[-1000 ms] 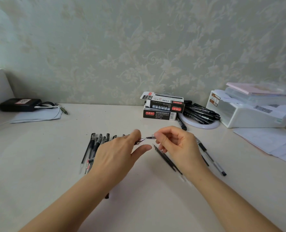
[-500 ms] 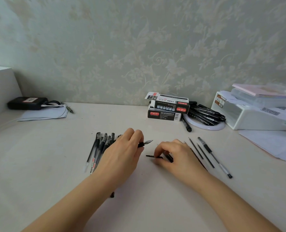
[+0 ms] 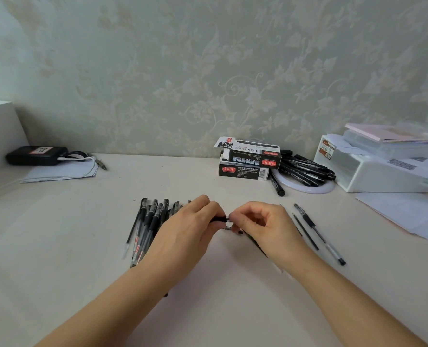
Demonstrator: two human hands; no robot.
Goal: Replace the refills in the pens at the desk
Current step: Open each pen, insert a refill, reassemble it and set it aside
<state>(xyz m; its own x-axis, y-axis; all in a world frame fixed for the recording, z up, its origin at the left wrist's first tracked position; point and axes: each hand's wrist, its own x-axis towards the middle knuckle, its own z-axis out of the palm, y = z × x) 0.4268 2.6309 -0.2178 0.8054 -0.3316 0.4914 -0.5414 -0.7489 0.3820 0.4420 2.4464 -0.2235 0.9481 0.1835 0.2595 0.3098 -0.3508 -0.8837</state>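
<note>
My left hand (image 3: 185, 231) grips a black pen barrel (image 3: 219, 218) whose dark end sticks out toward the right. My right hand (image 3: 260, 226) pinches a small part at that end, fingertips touching the barrel; a short metal-tipped piece (image 3: 229, 228) shows just below the fingers. Several black gel pens (image 3: 148, 221) lie in a row left of my left hand, partly hidden by it. A loose refill (image 3: 305, 231) and one whole pen (image 3: 319, 234) lie to the right of my right hand.
Two stacked refill boxes (image 3: 248, 159) stand at the back centre. A pile of black pens (image 3: 305, 169) lies on a white ring beside them. A white storage box (image 3: 383, 169) and papers (image 3: 408, 211) fill the right. A black device (image 3: 36, 155) with cable sits far left.
My right hand has lifted from the desk, where it picked up a small piece, and has come to the end of the pen. My left hand has stayed on the barrel.
</note>
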